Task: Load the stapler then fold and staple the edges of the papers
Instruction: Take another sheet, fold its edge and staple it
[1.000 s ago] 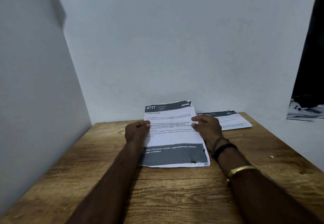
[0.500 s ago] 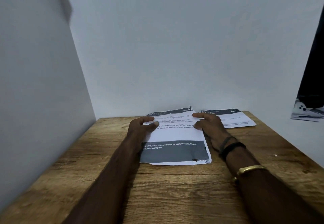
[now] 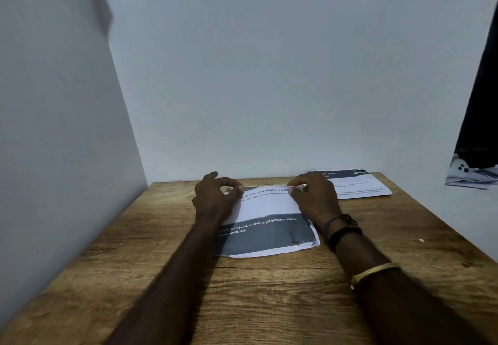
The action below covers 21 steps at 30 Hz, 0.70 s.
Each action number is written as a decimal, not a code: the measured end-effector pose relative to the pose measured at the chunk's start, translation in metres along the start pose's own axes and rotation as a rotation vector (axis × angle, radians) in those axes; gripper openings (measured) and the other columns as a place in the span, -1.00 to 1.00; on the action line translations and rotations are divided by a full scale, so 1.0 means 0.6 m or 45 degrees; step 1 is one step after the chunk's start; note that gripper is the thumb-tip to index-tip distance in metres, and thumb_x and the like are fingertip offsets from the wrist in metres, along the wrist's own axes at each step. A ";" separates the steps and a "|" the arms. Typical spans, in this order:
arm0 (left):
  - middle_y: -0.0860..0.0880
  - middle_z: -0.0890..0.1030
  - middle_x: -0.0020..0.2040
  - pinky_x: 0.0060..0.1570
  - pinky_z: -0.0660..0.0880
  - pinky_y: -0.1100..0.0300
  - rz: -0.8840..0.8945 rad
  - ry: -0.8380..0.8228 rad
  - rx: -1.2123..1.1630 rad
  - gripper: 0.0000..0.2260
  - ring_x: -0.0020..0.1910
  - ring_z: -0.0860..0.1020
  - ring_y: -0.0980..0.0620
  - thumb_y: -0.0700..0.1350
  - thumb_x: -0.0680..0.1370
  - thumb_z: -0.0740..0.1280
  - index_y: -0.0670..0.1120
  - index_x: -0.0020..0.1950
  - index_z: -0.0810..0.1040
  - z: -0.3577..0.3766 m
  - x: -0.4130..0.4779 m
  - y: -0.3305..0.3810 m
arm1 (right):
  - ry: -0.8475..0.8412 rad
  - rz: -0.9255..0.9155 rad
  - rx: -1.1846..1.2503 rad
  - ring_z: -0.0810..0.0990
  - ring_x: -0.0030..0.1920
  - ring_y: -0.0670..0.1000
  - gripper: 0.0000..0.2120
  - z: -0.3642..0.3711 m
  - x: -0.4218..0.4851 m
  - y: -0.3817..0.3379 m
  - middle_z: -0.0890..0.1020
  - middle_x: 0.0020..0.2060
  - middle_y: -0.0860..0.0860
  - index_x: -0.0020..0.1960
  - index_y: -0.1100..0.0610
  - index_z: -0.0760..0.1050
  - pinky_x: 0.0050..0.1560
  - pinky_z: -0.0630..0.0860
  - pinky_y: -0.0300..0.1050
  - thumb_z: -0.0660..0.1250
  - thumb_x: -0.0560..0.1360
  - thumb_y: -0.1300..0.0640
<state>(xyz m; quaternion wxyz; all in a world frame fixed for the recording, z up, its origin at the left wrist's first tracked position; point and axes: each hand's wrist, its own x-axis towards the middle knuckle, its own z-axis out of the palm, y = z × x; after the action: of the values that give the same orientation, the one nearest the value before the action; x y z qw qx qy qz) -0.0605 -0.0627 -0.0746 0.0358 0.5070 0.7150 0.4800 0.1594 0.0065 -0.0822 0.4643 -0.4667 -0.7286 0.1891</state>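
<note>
A printed sheet of paper (image 3: 269, 223) with a dark grey band along its near edge lies in the middle of the wooden table (image 3: 256, 290). Its far part is folded back, so the fold line runs between my hands. My left hand (image 3: 215, 199) pinches the left end of the fold between thumb and fingers. My right hand (image 3: 312, 199) pinches the right end the same way. A small staple mark shows near the sheet's near right corner. A second printed sheet (image 3: 353, 185) lies flat at the far right of the table. No stapler is in view.
White walls close the table on the left, the far side and the right. A dark object with a white patterned part (image 3: 474, 172) hangs at the right edge of the view. I wear bands and a gold bangle on my right forearm.
The far part of the sheet, which stood up a second ago, has been folded down and away. Both hands moved farther from me along the sheet to the fold line.
</note>
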 end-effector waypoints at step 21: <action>0.08 0.67 0.19 0.26 0.38 0.02 0.416 0.024 0.223 -0.88 0.29 0.48 -0.01 0.07 0.48 0.46 0.08 -0.07 0.75 0.030 -0.018 0.061 | 0.141 -0.240 0.033 0.61 0.04 0.10 -0.89 0.000 -0.011 -0.030 0.71 -0.05 0.03 -0.03 0.09 0.69 0.10 0.53 0.08 0.38 0.55 0.19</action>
<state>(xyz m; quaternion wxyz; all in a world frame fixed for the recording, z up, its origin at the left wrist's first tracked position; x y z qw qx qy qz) -0.0200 -0.0584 -0.0626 -0.0939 0.6131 0.6625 0.4200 0.1508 -0.0082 -0.0727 0.5255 -0.3999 -0.7400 0.1279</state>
